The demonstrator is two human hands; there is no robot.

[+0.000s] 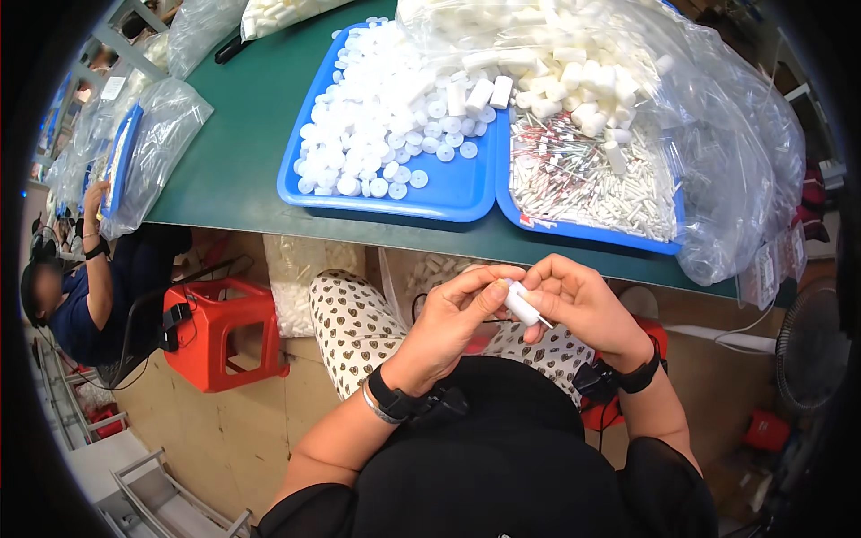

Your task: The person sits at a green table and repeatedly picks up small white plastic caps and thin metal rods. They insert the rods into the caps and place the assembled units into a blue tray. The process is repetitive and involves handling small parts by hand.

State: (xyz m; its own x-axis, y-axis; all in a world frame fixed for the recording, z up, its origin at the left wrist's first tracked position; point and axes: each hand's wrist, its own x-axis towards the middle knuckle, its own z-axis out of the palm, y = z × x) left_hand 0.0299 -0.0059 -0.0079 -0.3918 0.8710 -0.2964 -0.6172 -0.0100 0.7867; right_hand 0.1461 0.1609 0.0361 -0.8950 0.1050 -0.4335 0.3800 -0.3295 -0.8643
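Observation:
Over my lap, in front of the table edge, both hands meet around a small white foam-like cylinder. My left hand pinches its upper end between thumb and forefinger. My right hand grips its side, the thumb pressed near the top. A thin pale stick juts out beside the cylinder's lower end; whether it is joined to it I cannot tell. Past my hands, a blue tray holds translucent white discs. Beside it, a second blue tray carries thin white sticks, some with red parts.
Cream foam cylinders spill from a clear plastic bag over the right tray. At left, another person holds a blue tray. A red stool stands on the floor; a black fan is at right.

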